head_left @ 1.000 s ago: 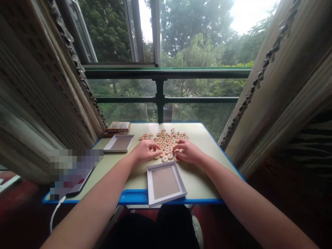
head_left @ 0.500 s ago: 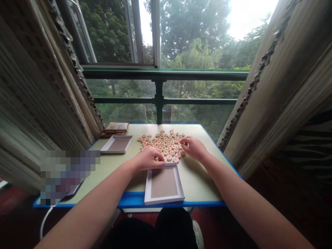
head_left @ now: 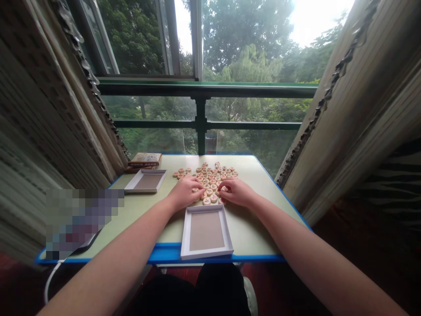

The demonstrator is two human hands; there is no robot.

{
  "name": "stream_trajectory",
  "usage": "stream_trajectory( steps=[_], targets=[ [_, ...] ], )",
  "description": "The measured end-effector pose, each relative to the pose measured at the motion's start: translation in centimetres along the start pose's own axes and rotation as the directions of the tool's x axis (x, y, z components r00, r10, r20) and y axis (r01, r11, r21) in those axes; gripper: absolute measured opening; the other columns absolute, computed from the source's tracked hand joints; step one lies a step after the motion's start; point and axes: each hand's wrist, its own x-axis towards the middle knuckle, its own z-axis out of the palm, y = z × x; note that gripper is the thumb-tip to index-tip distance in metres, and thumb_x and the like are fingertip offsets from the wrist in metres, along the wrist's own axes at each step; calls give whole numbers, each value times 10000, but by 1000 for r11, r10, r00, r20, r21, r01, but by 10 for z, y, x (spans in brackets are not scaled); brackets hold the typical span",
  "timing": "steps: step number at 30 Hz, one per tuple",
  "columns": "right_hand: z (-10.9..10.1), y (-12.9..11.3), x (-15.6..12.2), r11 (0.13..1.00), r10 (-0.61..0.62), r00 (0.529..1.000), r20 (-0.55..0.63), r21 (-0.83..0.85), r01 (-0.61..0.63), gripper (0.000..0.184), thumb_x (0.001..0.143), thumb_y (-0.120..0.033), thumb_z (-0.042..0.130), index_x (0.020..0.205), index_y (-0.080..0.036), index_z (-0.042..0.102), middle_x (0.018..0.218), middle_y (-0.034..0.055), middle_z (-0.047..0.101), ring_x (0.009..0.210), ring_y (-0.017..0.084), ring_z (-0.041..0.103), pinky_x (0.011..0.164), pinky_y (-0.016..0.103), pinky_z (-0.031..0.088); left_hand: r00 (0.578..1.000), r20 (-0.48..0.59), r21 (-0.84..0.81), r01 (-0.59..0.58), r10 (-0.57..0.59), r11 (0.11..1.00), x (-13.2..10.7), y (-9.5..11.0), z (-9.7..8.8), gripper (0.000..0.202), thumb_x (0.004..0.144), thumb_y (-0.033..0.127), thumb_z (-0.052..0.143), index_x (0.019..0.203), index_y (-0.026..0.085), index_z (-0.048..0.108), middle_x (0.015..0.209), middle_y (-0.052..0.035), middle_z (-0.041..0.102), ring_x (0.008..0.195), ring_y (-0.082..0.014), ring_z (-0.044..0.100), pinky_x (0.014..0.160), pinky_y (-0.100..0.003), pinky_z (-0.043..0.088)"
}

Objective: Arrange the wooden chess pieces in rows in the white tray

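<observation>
Pieces (head_left: 209,192) lie bunched on the table (head_left: 259,232), between and past the left hand (head_left: 186,193) and right hand (head_left: 237,192). Both hands' fingers are bent; can't tell if they grip. Pulling too hard could bump the near box (head_left: 206,231) off the edge.

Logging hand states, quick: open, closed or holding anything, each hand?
Left hand: curled at the round pieces; grip unclear.
Right hand: curled at them too; grip unclear.
</observation>
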Motion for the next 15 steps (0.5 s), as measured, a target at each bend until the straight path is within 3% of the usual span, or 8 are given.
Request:
stream_trajectory(
  steps=[6, 11, 15],
  targets=[
    [1, 2, 2, 997, 71, 993, -98, -17, -73, 220, 783, -371, 586, 833, -179, 683, 792, 43, 597, 723, 141, 504, 659, 243, 368, 996, -78, 2, 48, -48, 999, 2, -3, -1, 210, 787, 317, 556, 715, 190, 708, 808, -50, 662, 826, -193, 561, 799, -335, 433],
    [3, 3, 2, 1000, -17, 999, -42, 0, 17, 188, 771, -343, 605, 813, -186, 699, 734, 29, 578, 698, 133, 499, 679, 247, 371, 986, -141, 29, 99, -94, 995, 2, -7, -2, 212, 791, 316, 554, 728, 183, 705, 806, -56, 667, 829, -200, 567, 815, -353, 429],
    [3, 3, 3, 1000, 11, 997, -75, -21, -13, 250, 776, -402, 599, 740, -169, 683, 734, 37, 580, 688, 134, 492, 652, 249, 366, 985, -140, 27, 101, -97, 994, 2, -6, -2, 223, 796, 322, 550, 724, 176, 703, 800, -59, 667, 822, -201, 569, 819, -359, 428]
  ],
)
